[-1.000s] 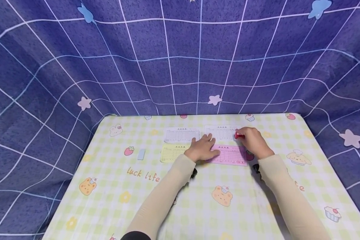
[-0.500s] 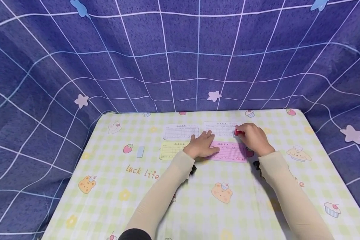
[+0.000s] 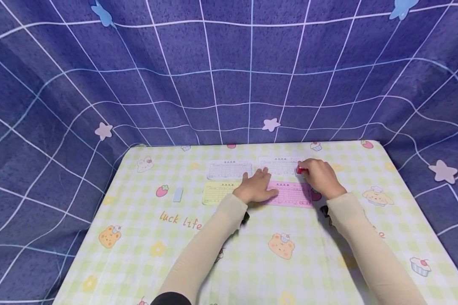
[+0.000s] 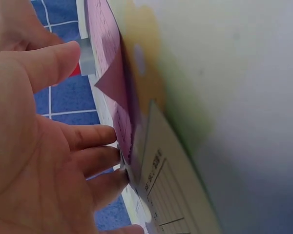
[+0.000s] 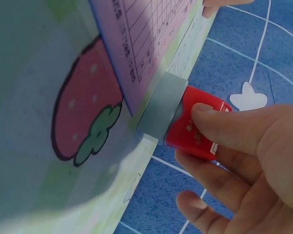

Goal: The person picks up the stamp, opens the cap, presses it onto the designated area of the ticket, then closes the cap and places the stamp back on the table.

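Note:
My right hand (image 3: pixel 322 178) grips a red stamp (image 5: pixel 188 139) with a grey-blue base, thumb on one side and fingers on the other. In the head view the stamp is at the right end of the upper right white form (image 3: pixel 277 166). Whether its base touches the paper is hard to tell. My left hand (image 3: pixel 256 186) lies with fingers spread over the inner edges of the forms, palm down. Under and beside it are a pink form (image 3: pixel 294 195) and a yellow form (image 3: pixel 215 194). A pink corner curls up in the left wrist view.
Another white form (image 3: pixel 229 169) lies behind the yellow one. To the left of the forms is a small light-blue rectangular piece (image 3: pixel 178 195). The table (image 3: pixel 244 262) has a green checked cloth with printed figures, and a blue grid-patterned curtain (image 3: pixel 229 89) hangs behind it.
The head view has shifted slightly. Both hands stay at nearly the same places over the forms, and the right hand keeps its hold on the stamp.

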`<action>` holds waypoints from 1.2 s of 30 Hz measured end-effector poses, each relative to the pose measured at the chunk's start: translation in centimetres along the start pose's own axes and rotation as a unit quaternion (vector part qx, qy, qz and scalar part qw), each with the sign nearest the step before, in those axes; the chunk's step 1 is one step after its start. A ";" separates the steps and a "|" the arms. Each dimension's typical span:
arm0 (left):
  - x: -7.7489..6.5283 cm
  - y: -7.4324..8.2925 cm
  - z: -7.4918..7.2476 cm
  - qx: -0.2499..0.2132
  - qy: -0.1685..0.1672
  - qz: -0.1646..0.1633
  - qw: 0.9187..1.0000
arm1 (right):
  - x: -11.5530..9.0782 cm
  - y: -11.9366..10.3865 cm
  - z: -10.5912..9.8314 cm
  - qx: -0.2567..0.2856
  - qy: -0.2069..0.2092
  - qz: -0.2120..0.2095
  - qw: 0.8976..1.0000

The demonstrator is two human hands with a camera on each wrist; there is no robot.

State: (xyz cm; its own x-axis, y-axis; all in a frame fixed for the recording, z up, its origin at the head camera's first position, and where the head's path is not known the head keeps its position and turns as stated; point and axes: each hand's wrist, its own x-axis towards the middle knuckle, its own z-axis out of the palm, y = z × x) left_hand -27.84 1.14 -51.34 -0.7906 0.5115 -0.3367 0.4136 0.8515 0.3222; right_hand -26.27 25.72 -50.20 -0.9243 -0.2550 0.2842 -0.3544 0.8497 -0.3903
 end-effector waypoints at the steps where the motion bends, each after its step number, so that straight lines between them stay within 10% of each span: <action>1: 0.0 0.0 0.0 0.001 0.000 0.000 1.000 | 0.0 0.0 0.0 0.000 -0.002 0.001 1.000; 36: -0.4 0.0 0.4 0.007 0.028 0.019 0.999 | -1.0 1.1 1.1 0.106 0.043 0.038 0.993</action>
State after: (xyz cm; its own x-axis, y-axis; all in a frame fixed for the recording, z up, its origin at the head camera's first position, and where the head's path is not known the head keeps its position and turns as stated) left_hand -27.31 1.01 -51.53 -0.7982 0.5359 -0.2749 0.4489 0.8336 0.3218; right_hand -25.89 26.43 -51.94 -0.9373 -0.1450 0.3171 -0.3138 0.7470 -0.5861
